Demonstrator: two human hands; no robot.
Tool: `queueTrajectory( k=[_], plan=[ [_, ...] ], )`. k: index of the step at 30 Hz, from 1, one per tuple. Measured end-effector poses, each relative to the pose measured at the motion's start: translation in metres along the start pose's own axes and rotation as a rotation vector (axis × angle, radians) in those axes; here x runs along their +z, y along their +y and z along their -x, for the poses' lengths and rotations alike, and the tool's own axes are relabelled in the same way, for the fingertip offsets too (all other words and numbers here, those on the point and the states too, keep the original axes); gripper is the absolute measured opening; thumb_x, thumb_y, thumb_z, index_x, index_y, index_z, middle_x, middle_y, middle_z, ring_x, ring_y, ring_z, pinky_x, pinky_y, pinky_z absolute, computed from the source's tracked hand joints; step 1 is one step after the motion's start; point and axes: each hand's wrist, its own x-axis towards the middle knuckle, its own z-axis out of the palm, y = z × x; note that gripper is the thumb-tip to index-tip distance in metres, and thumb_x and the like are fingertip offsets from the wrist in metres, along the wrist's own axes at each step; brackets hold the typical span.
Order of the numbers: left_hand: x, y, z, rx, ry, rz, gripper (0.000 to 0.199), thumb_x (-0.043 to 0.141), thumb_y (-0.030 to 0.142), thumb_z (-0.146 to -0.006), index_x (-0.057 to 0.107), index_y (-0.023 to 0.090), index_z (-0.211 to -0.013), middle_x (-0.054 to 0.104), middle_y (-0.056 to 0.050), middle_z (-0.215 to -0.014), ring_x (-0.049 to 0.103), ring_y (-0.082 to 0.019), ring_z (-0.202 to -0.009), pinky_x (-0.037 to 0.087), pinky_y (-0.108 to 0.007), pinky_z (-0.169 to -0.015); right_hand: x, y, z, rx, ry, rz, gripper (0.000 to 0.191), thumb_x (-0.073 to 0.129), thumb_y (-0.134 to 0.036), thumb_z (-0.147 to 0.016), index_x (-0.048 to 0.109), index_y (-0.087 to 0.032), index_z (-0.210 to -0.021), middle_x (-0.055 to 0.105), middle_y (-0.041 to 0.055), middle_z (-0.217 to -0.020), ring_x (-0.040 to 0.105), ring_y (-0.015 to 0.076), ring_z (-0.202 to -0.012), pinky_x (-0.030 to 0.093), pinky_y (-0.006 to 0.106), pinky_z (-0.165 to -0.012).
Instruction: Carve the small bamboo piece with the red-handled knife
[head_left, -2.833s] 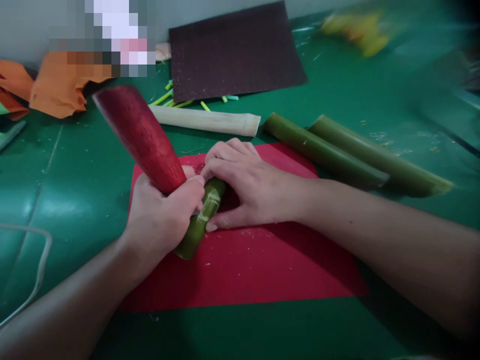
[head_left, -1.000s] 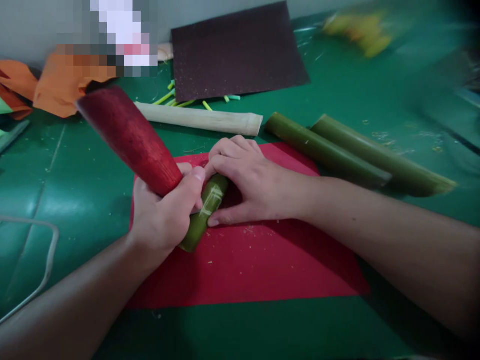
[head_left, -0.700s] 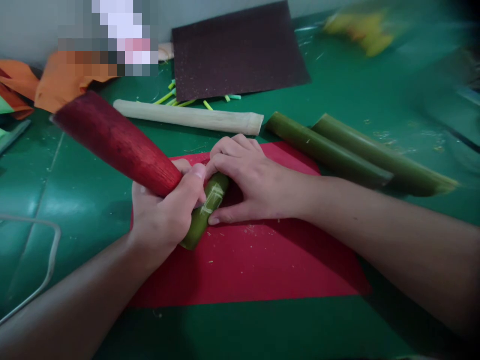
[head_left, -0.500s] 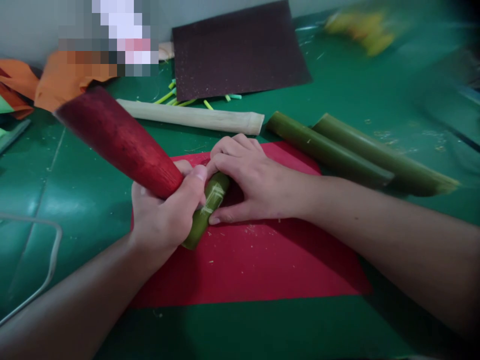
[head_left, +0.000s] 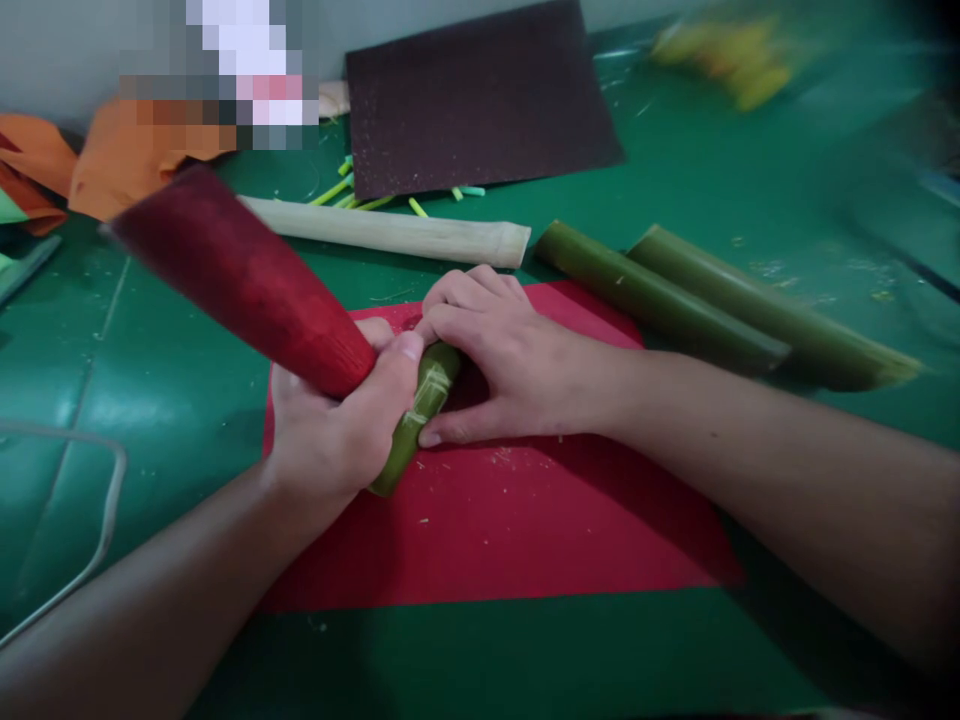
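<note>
My left hand (head_left: 337, 415) is wrapped round the lower end of a red, tapering object (head_left: 255, 285), which slants up to the left and widens toward its dark far end. Beside it my right hand (head_left: 502, 355) holds a short green bamboo piece (head_left: 424, 410) down, its thumb and fingers curled around it. Pale scratch marks cross the green skin of this piece. Under both hands lies a red sheet (head_left: 525, 530) sprinkled with small shavings. Where the fingers of the two hands meet, the tip of the red object is hidden.
Behind the hands lie a pale stick (head_left: 390, 235), two green bamboo pieces (head_left: 667, 295) and a dark sheet (head_left: 480, 105) over thin yellow-green strips. Orange material (head_left: 120, 165) is at the back left. A bent metal rod (head_left: 112, 500) lies at the left edge.
My left hand has shifted slightly to the right with the red object. My right hand and the green bamboo piece have hardly moved.
</note>
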Motion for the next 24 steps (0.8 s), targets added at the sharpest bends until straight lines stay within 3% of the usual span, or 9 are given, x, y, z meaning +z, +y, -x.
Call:
queueTrajectory(
  k=[4, 14, 20, 24],
  plan=[
    [0.0, -0.0004, 0.0009, -0.014, -0.059, 0.006, 0.04, 0.063, 0.024, -0.079, 0.047, 0.022, -0.043, 0.043, 0.001, -0.044, 0.037, -0.01, -0.044, 0.031, -0.029, -0.042, -0.0009, -0.002, 0.0002, 0.011, -0.004, 0.007, 0.053, 0.081, -0.059, -0.077, 0.064, -0.019, -0.105, 0.056, 0.0116, -0.114, 0.046, 0.0292, -0.107, 0.035, 0.049, -0.098],
    [0.0, -0.0023, 0.0016, 0.013, -0.006, 0.016, 0.035, 0.064, 0.02, -0.079, 0.051, 0.022, -0.047, 0.048, 0.001, -0.048, 0.04, -0.01, -0.045, 0.03, -0.029, -0.042, 0.0, -0.0023, 0.0, 0.015, 0.007, 0.005, 0.055, 0.08, -0.062, -0.076, 0.064, -0.018, -0.104, 0.056, 0.012, -0.114, 0.046, 0.0293, -0.106, 0.034, 0.048, -0.096],
    [0.0008, -0.0007, 0.001, -0.017, -0.089, 0.07, 0.039, 0.063, 0.02, -0.079, 0.046, 0.021, -0.044, 0.042, 0.002, -0.043, 0.035, -0.008, -0.04, 0.028, -0.028, -0.039, 0.0, -0.003, -0.0004, 0.015, 0.01, -0.003, 0.051, 0.08, -0.059, -0.076, 0.063, -0.019, -0.103, 0.056, 0.0114, -0.113, 0.046, 0.0294, -0.105, 0.034, 0.048, -0.096],
    [0.0008, -0.0012, 0.0014, 0.01, -0.007, 0.043, 0.036, 0.064, 0.019, -0.079, 0.05, 0.022, -0.046, 0.046, 0.001, -0.046, 0.039, -0.009, -0.044, 0.03, -0.029, -0.041, 0.0011, -0.0021, -0.0001, 0.01, 0.021, 0.007, 0.051, 0.08, -0.059, -0.076, 0.063, -0.019, -0.102, 0.057, 0.0121, -0.114, 0.046, 0.0296, -0.105, 0.035, 0.049, -0.096]
  ],
)
